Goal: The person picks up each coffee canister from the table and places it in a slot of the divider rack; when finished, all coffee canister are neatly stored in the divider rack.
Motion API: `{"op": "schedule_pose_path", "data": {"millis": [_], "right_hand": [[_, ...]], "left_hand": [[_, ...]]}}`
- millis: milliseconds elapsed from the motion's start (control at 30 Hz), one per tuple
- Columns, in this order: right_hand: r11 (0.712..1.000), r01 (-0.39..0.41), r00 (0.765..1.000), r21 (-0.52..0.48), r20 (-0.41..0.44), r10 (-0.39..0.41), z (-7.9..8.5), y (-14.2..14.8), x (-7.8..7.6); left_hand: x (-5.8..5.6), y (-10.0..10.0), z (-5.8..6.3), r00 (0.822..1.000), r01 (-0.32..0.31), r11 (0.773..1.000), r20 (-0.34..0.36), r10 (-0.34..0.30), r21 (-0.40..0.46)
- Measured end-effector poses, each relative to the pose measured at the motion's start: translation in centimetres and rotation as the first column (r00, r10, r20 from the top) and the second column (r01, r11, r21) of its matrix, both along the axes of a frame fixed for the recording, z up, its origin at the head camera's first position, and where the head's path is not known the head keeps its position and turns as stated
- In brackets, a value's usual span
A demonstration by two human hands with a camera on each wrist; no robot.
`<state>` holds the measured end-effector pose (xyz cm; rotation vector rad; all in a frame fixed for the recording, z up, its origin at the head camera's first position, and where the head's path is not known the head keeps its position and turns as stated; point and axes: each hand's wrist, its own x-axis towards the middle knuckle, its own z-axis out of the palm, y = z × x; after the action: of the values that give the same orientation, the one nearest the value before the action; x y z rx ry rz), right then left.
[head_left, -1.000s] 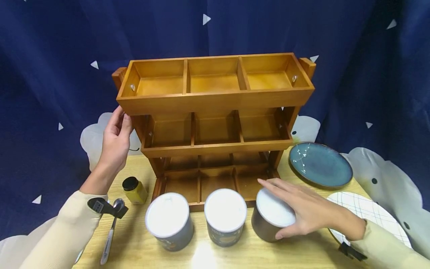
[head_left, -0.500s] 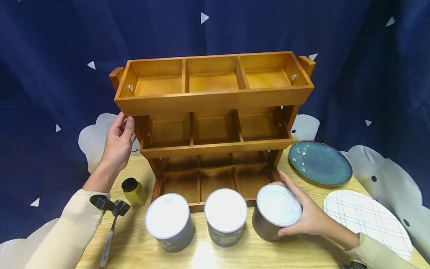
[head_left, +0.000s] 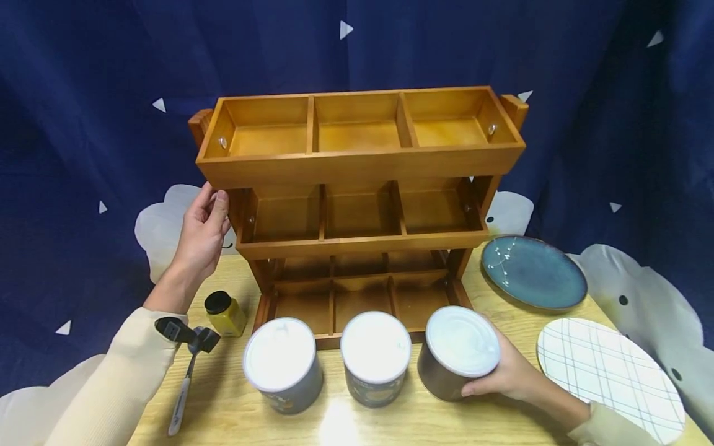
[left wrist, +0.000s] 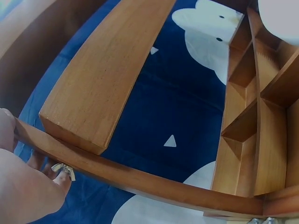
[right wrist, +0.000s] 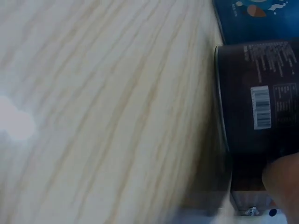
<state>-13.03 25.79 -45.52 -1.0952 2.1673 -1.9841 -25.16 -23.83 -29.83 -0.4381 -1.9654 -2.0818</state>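
Note:
A three-tier wooden shelf [head_left: 359, 164] stands at the back of the table, each tier split into compartments. My left hand [head_left: 202, 238] grips its left side post, fingers curled round the wooden strip [left wrist: 154, 182] in the left wrist view. At the front right is a dark canister [head_left: 446, 375] with a white lid [head_left: 463, 341]. My right hand [head_left: 510, 371] holds it from the right side, thumb across its front and the other fingers hidden behind. In the right wrist view the thumb [right wrist: 285, 182] lies against the canister, below a barcode label [right wrist: 260, 107].
Two grey canisters [head_left: 284, 393] [head_left: 375, 387] with white lids stand to the left, before the shelf. A yellow jar [head_left: 229, 319] with a black cap and a spoon [head_left: 181, 396] lie further left. A blue plate [head_left: 532, 272] and a white checked plate [head_left: 610, 378] are at right.
My right hand has moved from over the dark canister's lid down to its right side and closed round it. My left hand has stayed at the shelf's side post.

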Motion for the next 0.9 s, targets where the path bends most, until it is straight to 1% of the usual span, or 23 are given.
{"op": "schedule_pose_path", "data": {"millis": [67, 200, 300, 400, 567, 700, 767, 900], "right_hand": [[1.0, 0.008, 1.0, 0.012, -0.017, -0.007, -0.1, -0.2, -0.1], [0.999, 0.019, 1.0, 0.037, 0.004, -0.019, -0.3, -0.6, -0.4], [0.995, 0.048, 0.999, 0.086, 0.016, -0.05, -0.3, -0.9, -0.4], [0.988, 0.088, 0.996, 0.125, 0.014, -0.09, -0.4, -1.0, -0.1], [0.982, 0.134, 0.991, 0.135, -0.005, -0.134, -0.1, -1.2, 0.0], [0.982, 0.132, 0.991, 0.138, -0.022, -0.13, 0.3, -1.5, -0.2], [0.989, 0.105, 0.994, 0.107, -0.046, -0.1, 0.7, -1.6, -0.4], [0.997, 0.061, 0.994, 0.056, -0.096, -0.055, 2.4, -1.7, -0.5]], "left_hand": [[0.0, 0.0, 0.1, 1.0, 0.007, 1.0, 0.0, -0.007, -0.003], [-0.1, 0.0, 0.2, 1.0, 0.003, 1.0, -0.014, -0.003, -0.009], [0.0, 0.0, 0.2, 1.0, -0.008, 1.0, -0.013, 0.008, -0.003], [0.0, 0.0, 0.2, 1.0, 0.003, 1.0, -0.007, -0.003, -0.001], [-0.3, 0.1, 0.5, 1.0, 0.013, 1.0, -0.012, -0.013, -0.011], [-0.2, -0.2, 0.4, 1.0, 0.0, 1.0, -0.015, 0.0, -0.014], [-0.1, -0.3, 0.3, 1.0, -0.009, 1.0, -0.008, 0.009, -0.023], [-0.1, -0.3, 0.2, 1.0, -0.01, 0.999, -0.001, 0.01, -0.038]]}}
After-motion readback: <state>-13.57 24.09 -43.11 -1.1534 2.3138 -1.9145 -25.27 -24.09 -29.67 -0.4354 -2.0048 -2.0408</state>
